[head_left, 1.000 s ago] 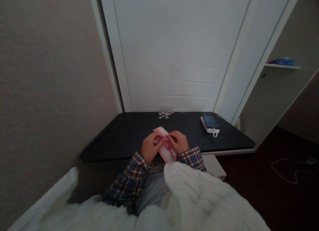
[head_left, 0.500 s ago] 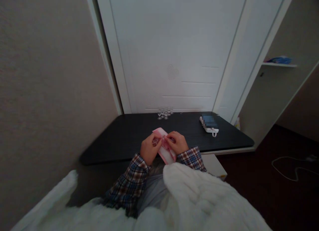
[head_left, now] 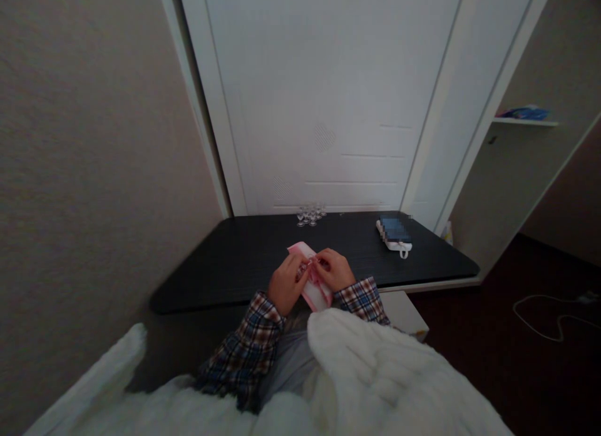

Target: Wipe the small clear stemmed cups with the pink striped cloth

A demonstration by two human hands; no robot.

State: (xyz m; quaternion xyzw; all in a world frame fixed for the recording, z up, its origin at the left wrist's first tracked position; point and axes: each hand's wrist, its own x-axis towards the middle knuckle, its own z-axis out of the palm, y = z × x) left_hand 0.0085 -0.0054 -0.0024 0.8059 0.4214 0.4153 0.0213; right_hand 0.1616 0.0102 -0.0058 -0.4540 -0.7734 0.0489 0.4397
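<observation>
The left hand (head_left: 288,283) and right hand (head_left: 335,270) clamped their fingers on the pink packet (head_left: 315,292). Clear pieces (head_left: 310,215) stood far off.

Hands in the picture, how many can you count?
2. The left hand is at the left side of the pink-and-white piece, and the right hand at its right, near the black table's near edge.

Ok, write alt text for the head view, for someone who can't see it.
A person's left hand and right hand pinch a small pink-and-white item at the front of a dark tabletop. Beyond sit small clear pieces and, right, a dark flat device atop a white object.
</observation>
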